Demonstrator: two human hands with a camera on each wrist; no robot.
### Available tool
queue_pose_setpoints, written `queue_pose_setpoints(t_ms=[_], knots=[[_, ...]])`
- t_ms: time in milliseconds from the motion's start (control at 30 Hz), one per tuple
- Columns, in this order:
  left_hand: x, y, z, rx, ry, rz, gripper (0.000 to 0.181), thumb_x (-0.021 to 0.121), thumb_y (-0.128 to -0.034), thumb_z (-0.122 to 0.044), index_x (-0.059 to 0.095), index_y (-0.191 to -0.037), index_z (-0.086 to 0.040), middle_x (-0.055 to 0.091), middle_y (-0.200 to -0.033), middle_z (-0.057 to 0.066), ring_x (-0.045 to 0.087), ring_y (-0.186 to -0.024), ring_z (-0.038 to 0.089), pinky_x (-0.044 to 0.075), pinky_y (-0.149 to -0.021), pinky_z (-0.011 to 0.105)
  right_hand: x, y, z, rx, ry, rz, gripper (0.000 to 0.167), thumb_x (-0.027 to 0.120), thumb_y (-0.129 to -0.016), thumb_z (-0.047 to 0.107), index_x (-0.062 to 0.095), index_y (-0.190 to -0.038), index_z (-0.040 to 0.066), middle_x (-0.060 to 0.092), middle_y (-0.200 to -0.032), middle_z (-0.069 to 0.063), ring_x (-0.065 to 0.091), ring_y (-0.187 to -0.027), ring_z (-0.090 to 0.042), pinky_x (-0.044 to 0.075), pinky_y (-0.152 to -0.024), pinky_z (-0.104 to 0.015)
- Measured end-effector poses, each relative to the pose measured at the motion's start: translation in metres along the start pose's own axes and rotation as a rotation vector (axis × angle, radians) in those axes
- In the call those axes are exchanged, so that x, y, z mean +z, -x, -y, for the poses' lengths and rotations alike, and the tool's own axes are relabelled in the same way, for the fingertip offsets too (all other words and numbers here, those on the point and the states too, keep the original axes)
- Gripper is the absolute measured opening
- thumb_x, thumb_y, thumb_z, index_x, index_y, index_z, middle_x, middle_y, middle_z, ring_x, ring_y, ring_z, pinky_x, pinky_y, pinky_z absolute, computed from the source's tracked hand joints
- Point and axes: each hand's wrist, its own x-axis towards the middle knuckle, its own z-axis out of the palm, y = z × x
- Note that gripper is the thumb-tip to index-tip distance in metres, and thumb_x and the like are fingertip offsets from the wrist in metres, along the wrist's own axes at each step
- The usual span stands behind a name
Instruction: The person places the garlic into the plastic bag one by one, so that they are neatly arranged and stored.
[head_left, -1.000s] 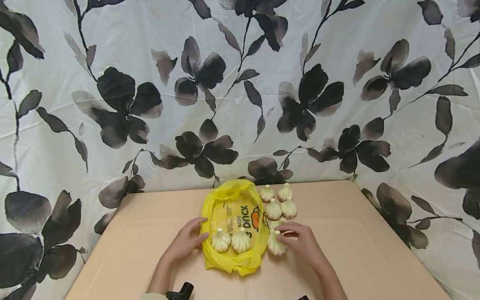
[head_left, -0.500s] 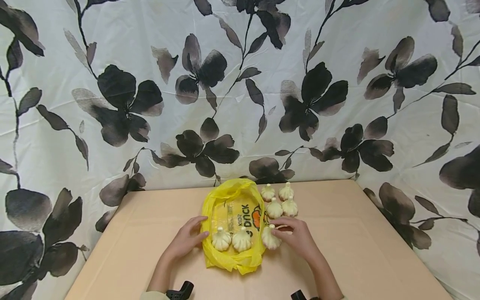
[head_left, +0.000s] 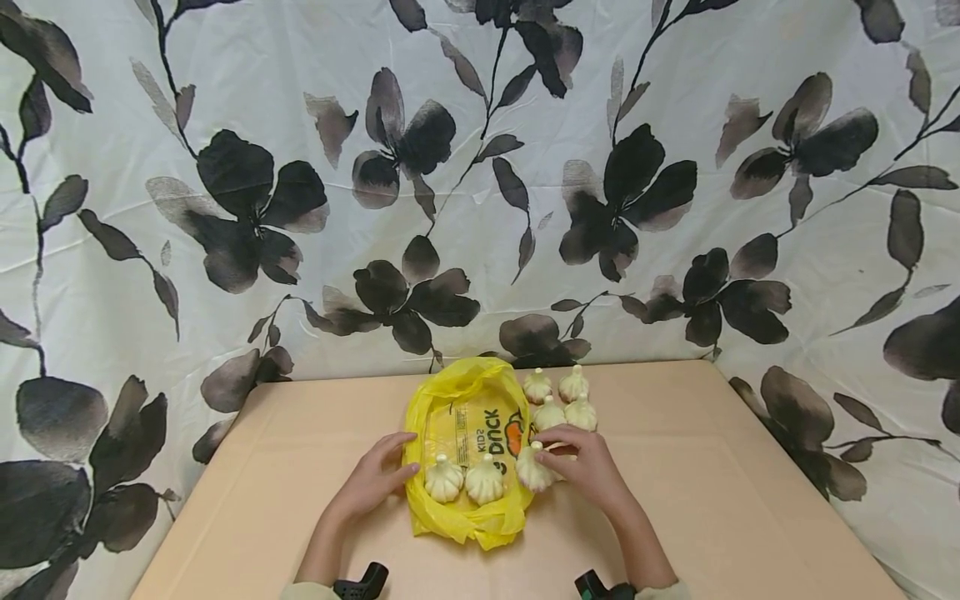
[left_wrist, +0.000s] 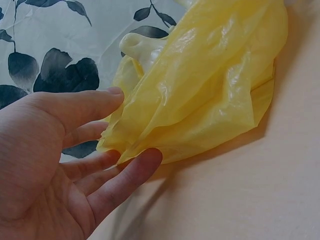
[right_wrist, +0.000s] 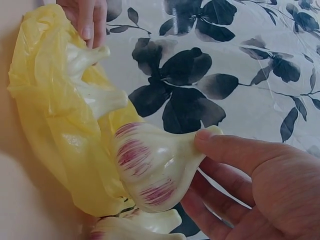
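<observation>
A yellow plastic bag point(head_left: 457, 527) lies with its mouth rolled wide, printed lettering showing inside. Two white garlic bulbs point(head_left: 484, 481) sit in its near part. My left hand point(head_left: 371, 483) rests at the bag's left side; in the left wrist view, its thumb and loosely extended fingers touch the yellow plastic point(left_wrist: 200, 110). With thumb and fingers, my right hand point(head_left: 588, 471) pinches another garlic bulb point(right_wrist: 155, 165) by its stem. This glossy bulb, streaked purple, is tilted over the bag's right rim. Other bulbs point(right_wrist: 155, 220) show below it in the right wrist view.
Several more garlic bulbs point(head_left: 573, 383) stand grouped on the table right of the bag, at the back; my right hand partly covers that group. The tan tabletop point(head_left: 735, 500) ends against a white cloth point(head_left: 517, 275) with dark flowers.
My right hand has picked up a garlic bulb from right of the bag and carried it left to the bag's right rim. The left hand and the bag have stayed put.
</observation>
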Motion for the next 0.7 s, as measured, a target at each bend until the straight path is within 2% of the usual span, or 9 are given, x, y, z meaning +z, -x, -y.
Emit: queue_pose_setpoints(t_ms=[67, 133, 267, 300, 367, 567, 700], knots=[[0.000, 0.001, 0.000, 0.007, 0.008, 0.000, 0.052, 0.068, -0.0902, -0.030, 0.051, -0.138, -0.019, 0.037, -0.153, 0.011, 0.036, -0.141, 0.038, 0.031, -0.112, 0.059, 0.001, -0.002, 0.001, 0.004, 0.003, 0.002, 0.020, 0.075, -0.083, 0.016, 0.075, -0.102, 0.013, 0.072, -0.102, -0.001, 0.068, -0.092, -0.013, 0.057, -0.081, -0.027], [-0.001, 0.005, -0.011, 0.004, 0.020, 0.003, 0.052, 0.068, -0.0906, -0.026, 0.051, -0.138, -0.015, 0.037, -0.153, 0.014, 0.035, -0.140, 0.040, 0.030, -0.112, 0.060, 0.002, -0.003, 0.002, 0.012, -0.002, 0.006, 0.020, 0.076, -0.083, 0.016, 0.075, -0.103, 0.012, 0.072, -0.102, -0.001, 0.068, -0.093, -0.014, 0.057, -0.081, -0.026], [-0.002, 0.006, -0.011, 0.007, 0.034, 0.005, 0.051, 0.068, -0.0904, -0.025, 0.051, -0.138, -0.016, 0.037, -0.153, 0.014, 0.035, -0.140, 0.040, 0.029, -0.112, 0.061, 0.004, -0.006, 0.004, 0.010, -0.013, 0.015, 0.022, 0.075, -0.083, 0.017, 0.074, -0.104, 0.010, 0.072, -0.103, -0.002, 0.068, -0.095, -0.016, 0.056, -0.082, -0.023], [-0.003, 0.005, -0.011, 0.005, 0.033, 0.009, 0.052, 0.068, -0.0903, -0.025, 0.051, -0.138, -0.015, 0.037, -0.153, 0.014, 0.035, -0.140, 0.040, 0.030, -0.112, 0.061, 0.004, -0.006, 0.005, 0.012, -0.015, 0.015, 0.023, 0.075, -0.083, 0.018, 0.074, -0.104, 0.010, 0.072, -0.103, -0.002, 0.067, -0.095, -0.016, 0.056, -0.082, -0.023], [-0.002, 0.002, -0.001, 0.012, 0.033, 0.008, 0.052, 0.068, -0.0897, -0.029, 0.051, -0.138, -0.019, 0.037, -0.153, 0.011, 0.036, -0.140, 0.038, 0.030, -0.112, 0.061, 0.006, -0.006, 0.006, 0.007, -0.011, 0.015, 0.021, 0.075, -0.084, 0.018, 0.074, -0.104, 0.014, 0.072, -0.103, 0.000, 0.067, -0.095, -0.015, 0.056, -0.082, -0.022], [-0.003, 0.003, 0.001, 0.000, 0.030, 0.015, 0.053, 0.069, -0.0892, -0.031, 0.051, -0.138, -0.019, 0.038, -0.153, 0.010, 0.036, -0.140, 0.037, 0.030, -0.113, 0.060, 0.014, -0.009, 0.013, 0.007, -0.018, 0.014, 0.019, 0.075, -0.083, 0.016, 0.075, -0.102, 0.020, 0.072, -0.102, 0.001, 0.067, -0.093, -0.015, 0.057, -0.081, -0.027], [-0.004, 0.005, 0.002, -0.004, 0.034, 0.013, 0.053, 0.069, -0.0887, -0.031, 0.052, -0.137, -0.020, 0.038, -0.153, 0.008, 0.037, -0.140, 0.036, 0.031, -0.112, 0.059, 0.018, -0.011, 0.015, 0.021, -0.026, 0.014, 0.019, 0.075, -0.083, 0.015, 0.075, -0.101, 0.022, 0.072, -0.102, 0.002, 0.067, -0.095, -0.015, 0.057, -0.081, -0.024]])
